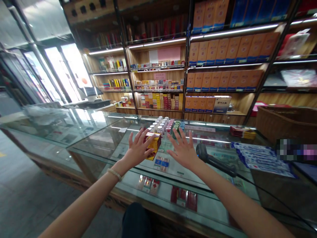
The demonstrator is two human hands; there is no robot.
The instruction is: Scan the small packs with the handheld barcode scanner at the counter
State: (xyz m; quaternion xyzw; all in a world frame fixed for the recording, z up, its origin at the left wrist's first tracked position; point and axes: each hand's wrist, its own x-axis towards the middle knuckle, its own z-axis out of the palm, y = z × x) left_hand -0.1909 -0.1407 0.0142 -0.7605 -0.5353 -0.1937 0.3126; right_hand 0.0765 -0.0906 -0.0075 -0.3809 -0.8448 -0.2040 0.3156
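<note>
My left hand (140,147) is spread with fingers apart over the glass counter (99,138), beside a stack of red and yellow packs (155,142) that it partly covers. Whether it touches the stack I cannot tell. My right hand (184,148) also has its fingers spread and holds nothing. Just right of it lies a black handheld barcode scanner (215,160) with its cable. Beyond both hands stand rows of small containers: white-lidded jars (159,127), pink ones (169,125), green ones (176,125) and blue ones (182,125).
Flat packs (162,163) and red boxes (184,198) show through the glass. Blue-and-white packets (260,158) lie at right, near a brown box (287,119). Red and yellow packs (242,132) sit at the back right. Shelves of orange cartons (223,81) line the wall.
</note>
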